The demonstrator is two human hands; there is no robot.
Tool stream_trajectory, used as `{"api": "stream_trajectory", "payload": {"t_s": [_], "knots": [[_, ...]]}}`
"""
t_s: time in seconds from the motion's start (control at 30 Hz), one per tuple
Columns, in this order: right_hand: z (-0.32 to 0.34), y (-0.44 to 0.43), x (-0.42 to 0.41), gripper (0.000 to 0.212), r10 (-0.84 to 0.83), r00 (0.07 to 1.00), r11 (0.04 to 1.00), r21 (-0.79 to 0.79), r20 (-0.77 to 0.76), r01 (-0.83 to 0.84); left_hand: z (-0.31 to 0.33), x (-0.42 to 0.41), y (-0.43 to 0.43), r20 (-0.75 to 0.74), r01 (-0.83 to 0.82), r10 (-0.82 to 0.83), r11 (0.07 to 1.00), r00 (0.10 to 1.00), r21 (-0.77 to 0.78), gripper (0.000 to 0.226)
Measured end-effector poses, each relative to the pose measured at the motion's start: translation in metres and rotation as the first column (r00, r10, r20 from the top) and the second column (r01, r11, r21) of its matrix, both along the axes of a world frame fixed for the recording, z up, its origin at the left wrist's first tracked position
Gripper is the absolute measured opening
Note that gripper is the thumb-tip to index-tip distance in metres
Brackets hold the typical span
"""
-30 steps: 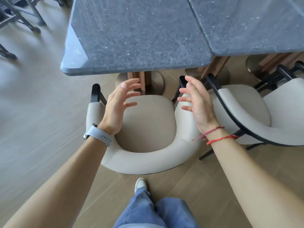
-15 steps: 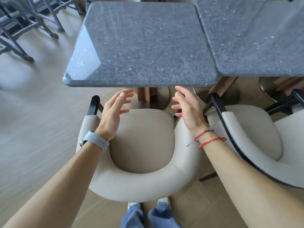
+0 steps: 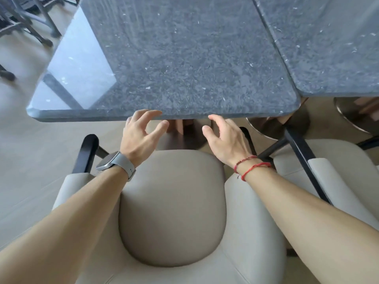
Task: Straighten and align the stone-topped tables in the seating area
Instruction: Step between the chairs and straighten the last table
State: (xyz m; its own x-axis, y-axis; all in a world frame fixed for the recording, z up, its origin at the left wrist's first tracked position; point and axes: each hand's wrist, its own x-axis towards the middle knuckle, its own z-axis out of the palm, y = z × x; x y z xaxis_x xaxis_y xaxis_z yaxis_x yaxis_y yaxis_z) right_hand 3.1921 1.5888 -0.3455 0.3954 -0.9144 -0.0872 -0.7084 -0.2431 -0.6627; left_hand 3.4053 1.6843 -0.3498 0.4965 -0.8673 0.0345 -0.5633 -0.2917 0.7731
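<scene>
Two hands, left hand (image 3: 141,133), right hand (image 3: 226,138), spread at stone-topped table (image 3: 184,58) near edge

Soft daylight from the left glares on the stone surface (image 3: 78,64); edges bow with wide-angle distortion, slightly motion-blurred.

Grey watch (image 3: 117,164) left wrist; red bracelets (image 3: 253,165) right

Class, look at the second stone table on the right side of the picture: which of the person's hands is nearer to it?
Right. The right hand is open at the near edge of the left table, closer to the second table; the left hand reaches the same edge farther left.
</scene>
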Motion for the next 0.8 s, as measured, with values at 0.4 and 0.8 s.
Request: {"api": "stream_trajectory", "payload": {"t_s": [0.4,0.8], "knots": [[-0.054,-0.104,0.052,0.059,-0.041,0.959,0.848,-0.517,-0.28,-0.115,-0.052,0.057,-0.091,0.529,0.003,-0.022,0.999,0.848,0.037,0.063],[-0.091,-0.125,0.081,0.071,-0.168,0.929,0.817,-0.574,-0.33,-0.056,-0.084,0.062,-0.119,0.738,-0.085,-0.034,0.989,0.674,0.124,0.072]]}}
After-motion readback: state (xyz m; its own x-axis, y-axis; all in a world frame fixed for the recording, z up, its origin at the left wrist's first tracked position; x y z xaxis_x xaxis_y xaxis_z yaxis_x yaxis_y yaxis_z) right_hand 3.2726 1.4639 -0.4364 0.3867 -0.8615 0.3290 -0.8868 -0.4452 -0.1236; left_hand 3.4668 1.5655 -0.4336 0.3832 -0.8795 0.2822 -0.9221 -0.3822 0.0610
